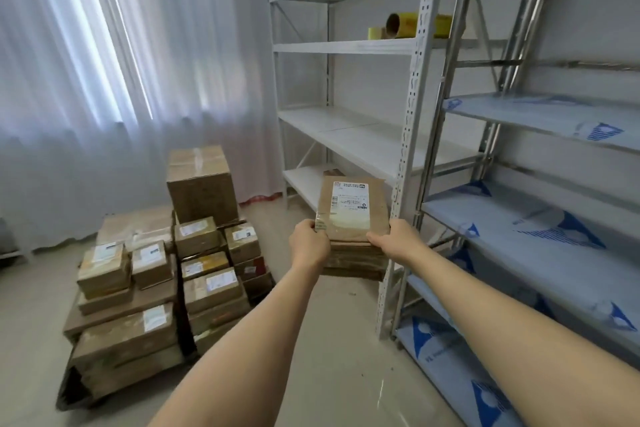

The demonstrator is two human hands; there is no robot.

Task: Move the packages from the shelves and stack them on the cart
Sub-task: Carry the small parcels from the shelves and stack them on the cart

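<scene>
I have both arms stretched out toward the white shelf rack (349, 128), and between my hands I hold a small stack of flat brown packages (353, 218) in the air, in front of the rack's lowest shelves and just left of its perforated front post (412, 135). My left hand (309, 244) grips the near left corner of the stack, fingers curled over the edge; my right hand (394, 239) grips the near right corner, thumb laid on the top package. That top package carries a white shipping label (349, 196) facing up. Left of the rack, on the floor in front of the white curtain (121, 62), sits the cart load (162, 281): many brown boxes piled in layers, with one large taped box (201, 184) standing highest at the back. The cart itself is mostly hidden under them; I make out only a dark edge low down. On an upper shelf of the rack lie yellow tape rolls (401, 26). Right of the rack stands a metal shelving unit (540, 218) whose boards are covered in blue-printed film.
</scene>
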